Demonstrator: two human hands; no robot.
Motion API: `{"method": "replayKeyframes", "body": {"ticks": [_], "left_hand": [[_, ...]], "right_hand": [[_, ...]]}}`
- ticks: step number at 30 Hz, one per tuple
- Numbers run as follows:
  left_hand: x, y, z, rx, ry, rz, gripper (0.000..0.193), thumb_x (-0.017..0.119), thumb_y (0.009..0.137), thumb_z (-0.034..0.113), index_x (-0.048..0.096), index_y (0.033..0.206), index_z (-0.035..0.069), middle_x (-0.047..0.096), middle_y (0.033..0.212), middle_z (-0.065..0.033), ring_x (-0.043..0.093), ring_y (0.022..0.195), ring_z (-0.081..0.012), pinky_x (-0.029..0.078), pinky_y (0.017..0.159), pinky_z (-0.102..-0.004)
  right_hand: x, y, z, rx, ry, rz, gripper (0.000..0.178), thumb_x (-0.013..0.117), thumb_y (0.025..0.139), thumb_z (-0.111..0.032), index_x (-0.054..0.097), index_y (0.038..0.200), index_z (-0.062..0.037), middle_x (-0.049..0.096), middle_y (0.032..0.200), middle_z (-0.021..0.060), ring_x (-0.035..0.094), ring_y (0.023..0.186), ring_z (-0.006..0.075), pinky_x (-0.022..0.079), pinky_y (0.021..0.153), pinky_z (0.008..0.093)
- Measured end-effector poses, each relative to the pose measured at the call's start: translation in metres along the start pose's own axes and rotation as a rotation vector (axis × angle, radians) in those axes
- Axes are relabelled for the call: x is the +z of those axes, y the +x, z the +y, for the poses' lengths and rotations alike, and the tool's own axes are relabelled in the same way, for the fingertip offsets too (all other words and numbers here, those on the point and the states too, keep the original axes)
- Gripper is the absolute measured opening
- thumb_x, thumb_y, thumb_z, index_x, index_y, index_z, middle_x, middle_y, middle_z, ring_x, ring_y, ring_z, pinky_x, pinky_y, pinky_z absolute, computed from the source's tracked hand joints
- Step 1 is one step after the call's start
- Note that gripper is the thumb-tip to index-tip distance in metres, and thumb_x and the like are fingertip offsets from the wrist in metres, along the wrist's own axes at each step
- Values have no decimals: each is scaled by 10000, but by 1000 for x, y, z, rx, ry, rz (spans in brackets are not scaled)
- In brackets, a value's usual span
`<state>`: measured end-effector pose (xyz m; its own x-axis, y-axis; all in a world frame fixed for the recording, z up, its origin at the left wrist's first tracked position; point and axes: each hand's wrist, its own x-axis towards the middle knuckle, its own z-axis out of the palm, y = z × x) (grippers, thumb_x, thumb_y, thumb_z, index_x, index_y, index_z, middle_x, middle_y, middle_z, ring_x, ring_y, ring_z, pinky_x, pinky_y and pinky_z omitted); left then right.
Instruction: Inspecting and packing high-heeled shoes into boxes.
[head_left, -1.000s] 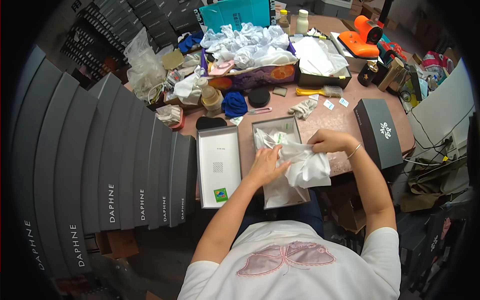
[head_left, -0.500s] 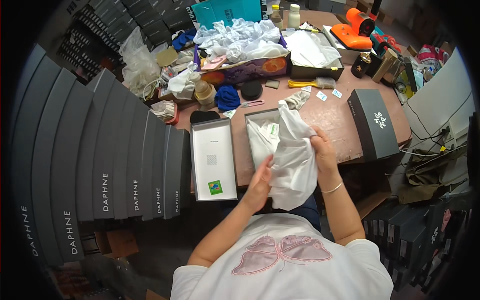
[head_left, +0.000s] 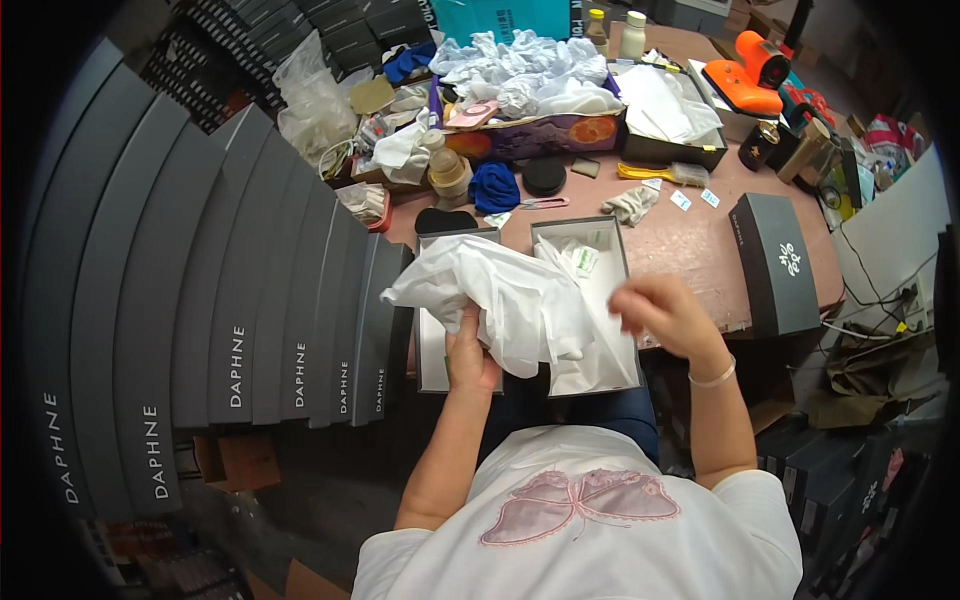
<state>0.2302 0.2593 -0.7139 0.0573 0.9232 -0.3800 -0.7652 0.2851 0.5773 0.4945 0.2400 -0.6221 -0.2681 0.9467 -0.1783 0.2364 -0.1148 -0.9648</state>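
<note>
My left hand (head_left: 472, 352) grips a crumpled, thin white wrapping sheet (head_left: 490, 285) from below; its bunched folds hide whether anything is inside. The sheet hangs over a white-lined tray-like box part (head_left: 433, 350) and reaches toward the open shoe box (head_left: 626, 262) beside it. More white paper and a small packet with green print (head_left: 585, 261) lie inside that box. My right hand (head_left: 658, 312) hovers by the box's right edge, apart from the sheet. Its fingers look bent but are smeared by motion.
Tall stacks of dark grey shoe boxes (head_left: 240, 290) rise on the left. A closed dark box (head_left: 782, 262) sits at the table's right. Behind are a purple carton (head_left: 530, 137) of crumpled paper, a blue cloth (head_left: 494, 188), a yellow-handled brush (head_left: 665, 174) and an orange device (head_left: 748, 78).
The white sheet has swung left over the tray-like box part, now held by my left hand alone. My right hand has let go of it, and the view has shifted slightly.
</note>
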Motion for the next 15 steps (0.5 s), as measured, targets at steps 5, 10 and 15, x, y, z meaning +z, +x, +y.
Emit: {"method": "replayKeyframes", "body": {"ticks": [5,10,15], "left_hand": [[39,-21,-19,277,214,-128,575,685,890,208,402,1368,62,471,1341,-68,458,1242,-200,361,1053,-385],[37,-20,10,195,261,-181,834,375,892,696,349,1403,37,406,1404,-110,390,1296,-262,277,1109,-431],[67,-10,-38,-66,-21,-263,557,412,991,490,454,1355,71,532,1332,-49,501,1207,-172,327,1074,-358]], "right_hand": [[67,8,35,-64,312,87,516,612,929,-218,418,1353,3,625,961,73,616,774,103,518,564,240],[38,-5,38,-30,483,76,489,595,921,-198,449,1348,-11,588,862,-10,521,608,38,421,456,194],[5,-37,76,13,407,247,632,652,838,-302,442,1342,17,624,852,25,490,501,37,373,397,178]]}}
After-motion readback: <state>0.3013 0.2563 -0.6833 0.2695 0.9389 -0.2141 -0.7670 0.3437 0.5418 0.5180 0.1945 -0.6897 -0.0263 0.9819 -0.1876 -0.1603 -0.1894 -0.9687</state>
